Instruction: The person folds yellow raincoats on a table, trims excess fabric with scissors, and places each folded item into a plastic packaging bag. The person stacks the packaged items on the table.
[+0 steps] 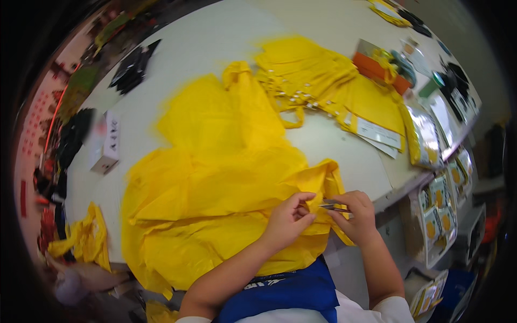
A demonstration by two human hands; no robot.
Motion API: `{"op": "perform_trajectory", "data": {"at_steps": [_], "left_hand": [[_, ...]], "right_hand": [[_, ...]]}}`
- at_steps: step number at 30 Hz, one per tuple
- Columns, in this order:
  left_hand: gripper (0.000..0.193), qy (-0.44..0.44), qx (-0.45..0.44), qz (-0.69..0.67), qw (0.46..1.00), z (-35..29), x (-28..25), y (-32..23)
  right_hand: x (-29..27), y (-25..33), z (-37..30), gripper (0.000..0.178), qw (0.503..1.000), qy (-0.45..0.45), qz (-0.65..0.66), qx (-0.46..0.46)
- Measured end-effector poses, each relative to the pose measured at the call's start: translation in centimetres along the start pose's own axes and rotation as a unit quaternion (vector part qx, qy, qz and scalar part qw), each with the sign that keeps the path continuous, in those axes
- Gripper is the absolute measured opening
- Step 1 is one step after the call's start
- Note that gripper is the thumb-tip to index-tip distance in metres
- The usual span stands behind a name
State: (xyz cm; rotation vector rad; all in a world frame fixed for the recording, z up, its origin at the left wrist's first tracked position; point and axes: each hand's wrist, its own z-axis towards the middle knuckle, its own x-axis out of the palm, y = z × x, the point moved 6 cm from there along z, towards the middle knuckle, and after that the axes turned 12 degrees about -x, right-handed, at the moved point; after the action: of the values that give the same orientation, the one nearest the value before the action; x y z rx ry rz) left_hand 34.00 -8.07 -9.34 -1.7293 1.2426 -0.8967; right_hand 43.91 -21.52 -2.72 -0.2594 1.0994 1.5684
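A large yellow garment of thin, crinkled material, like a raincoat (pixel 215 188), lies spread over the table's near side and hangs over its front edge. My left hand (pixel 291 218) is closed, pinching a fold of the garment near its right side. Facing it, my right hand (pixel 354 215) grips small metal thread snips (pixel 335 207), their tips pointing left at the yellow edge between both hands. Whether the blades touch the material I cannot tell.
Stacked yellow pieces (pixel 307 75) lie at the back right of the white table (pixel 199 32), beside an orange box (pixel 379 69) and a clear-wrapped yellow package (pixel 423 134). A white box (pixel 107 142) stands left, with black packets (pixel 133 67) behind. Crates (pixel 439 220) of packages stand right.
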Motion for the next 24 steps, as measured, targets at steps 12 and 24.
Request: {"op": "perform_trajectory", "data": {"at_steps": [12,24], "left_hand": [[0.039,-0.021,0.003,-0.064,0.998,-5.7,-5.5,3.9],[0.018,-0.286,-0.037,0.118,0.950,-9.1,-10.1,7.1]], "right_hand": [[8.1,5.2,4.1,0.057,0.986,0.038,0.163,0.022],[15.9,3.9,6.1,0.013,0.970,0.134,0.176,0.100]]}}
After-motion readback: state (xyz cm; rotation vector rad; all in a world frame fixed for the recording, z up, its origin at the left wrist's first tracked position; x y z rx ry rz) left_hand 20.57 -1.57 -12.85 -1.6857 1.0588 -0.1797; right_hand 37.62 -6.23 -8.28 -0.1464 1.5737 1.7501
